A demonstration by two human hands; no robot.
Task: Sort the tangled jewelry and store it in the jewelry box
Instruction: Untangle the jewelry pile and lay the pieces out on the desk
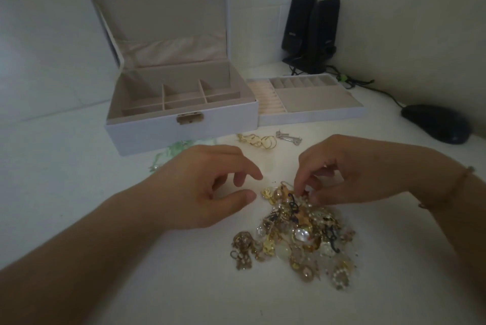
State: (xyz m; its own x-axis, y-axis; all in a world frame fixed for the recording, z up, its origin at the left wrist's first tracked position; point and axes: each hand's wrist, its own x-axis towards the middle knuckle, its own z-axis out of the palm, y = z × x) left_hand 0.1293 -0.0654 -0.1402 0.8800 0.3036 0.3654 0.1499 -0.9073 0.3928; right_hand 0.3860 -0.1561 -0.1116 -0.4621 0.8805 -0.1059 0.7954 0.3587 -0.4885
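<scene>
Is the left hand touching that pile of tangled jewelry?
Apart. In the head view, bare white table shows between the left hand and the jewelry pile; only the right hand pinches into it.

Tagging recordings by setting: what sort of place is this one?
Probably a home desk in a room corner: a pair of black computer speakers and a black mouse with cables share the white desktop with the jewelry box.

Jewelry pile (297, 232): shiny gold-tone metal, glossy pearls, clear glassy beads, some black cord. Jewelry box (181, 125): white, faintly textured leather-like shell, matt beige velvety lining, brass-look metal clasp (190, 117). At 1 o'clock of the box, removed tray (310, 104) had the same matt lining. Bench (79, 193) was smooth matt white. Mouse (436, 123): glossy black plastic.
</scene>
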